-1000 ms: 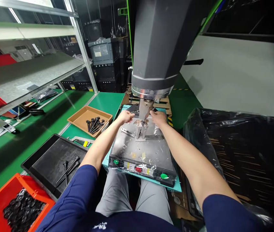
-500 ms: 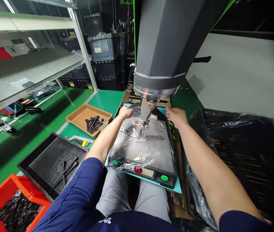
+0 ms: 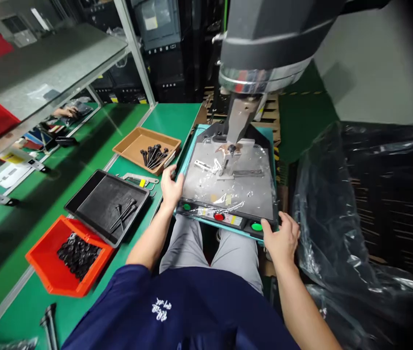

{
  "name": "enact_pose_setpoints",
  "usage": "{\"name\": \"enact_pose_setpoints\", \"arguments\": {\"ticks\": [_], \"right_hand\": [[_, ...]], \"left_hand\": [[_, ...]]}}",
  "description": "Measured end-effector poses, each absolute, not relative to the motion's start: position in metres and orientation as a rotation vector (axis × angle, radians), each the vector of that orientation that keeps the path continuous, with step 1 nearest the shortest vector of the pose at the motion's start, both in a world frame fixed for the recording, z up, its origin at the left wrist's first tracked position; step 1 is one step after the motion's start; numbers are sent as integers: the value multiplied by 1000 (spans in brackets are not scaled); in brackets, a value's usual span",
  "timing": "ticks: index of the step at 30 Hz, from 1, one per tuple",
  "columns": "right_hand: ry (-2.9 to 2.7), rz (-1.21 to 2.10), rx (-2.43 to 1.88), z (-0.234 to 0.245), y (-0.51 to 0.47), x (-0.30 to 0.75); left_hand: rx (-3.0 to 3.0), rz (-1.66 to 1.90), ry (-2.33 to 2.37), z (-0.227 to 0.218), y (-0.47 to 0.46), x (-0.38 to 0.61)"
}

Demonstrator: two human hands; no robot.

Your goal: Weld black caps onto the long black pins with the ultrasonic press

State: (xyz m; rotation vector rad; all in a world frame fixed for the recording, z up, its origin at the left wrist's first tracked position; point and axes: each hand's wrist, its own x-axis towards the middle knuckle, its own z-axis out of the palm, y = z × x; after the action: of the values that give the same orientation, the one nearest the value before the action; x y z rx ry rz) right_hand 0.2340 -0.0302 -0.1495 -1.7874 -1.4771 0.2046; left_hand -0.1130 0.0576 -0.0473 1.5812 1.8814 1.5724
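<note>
Both hands rest loosely on the plastic-wrapped grey press base (image 3: 228, 189), gripping nothing: left hand (image 3: 172, 189) at its left edge, right hand (image 3: 283, 240) by the green button (image 3: 256, 226); likely heavy, rigid, slippery film

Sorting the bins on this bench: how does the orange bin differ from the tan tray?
The orange bin lies nearest the person and holds small black flat pieces; the tan tray sits farther back and holds long black bolts. The bin is bright orange with taller walls; the tray is dull brown and shallow. Both rest open on the green bench.

Green button (image 3: 256, 226), red button (image 3: 218, 216), orange bin (image 3: 51, 272)
</note>
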Motion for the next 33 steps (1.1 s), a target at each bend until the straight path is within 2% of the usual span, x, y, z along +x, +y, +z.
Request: {"name": "enact_pose_setpoints", "arguments": {"ticks": [4,9,22,33], "right_hand": [[-1536,254,-1820,-183,-40,237],[-1502,358,-1831,-195,-38,239],[-1461,320,-1877,-201,-33,240],[-1420,557,-1873,-202,-49,245]], "left_hand": [[1610,1284,2135,-121,-26,-122],[1668,1068,2092,-165,-28,-133],[1613,1008,2059,-174,-1,-143],[1474,1072,2027,-176,-38,-152]]}}
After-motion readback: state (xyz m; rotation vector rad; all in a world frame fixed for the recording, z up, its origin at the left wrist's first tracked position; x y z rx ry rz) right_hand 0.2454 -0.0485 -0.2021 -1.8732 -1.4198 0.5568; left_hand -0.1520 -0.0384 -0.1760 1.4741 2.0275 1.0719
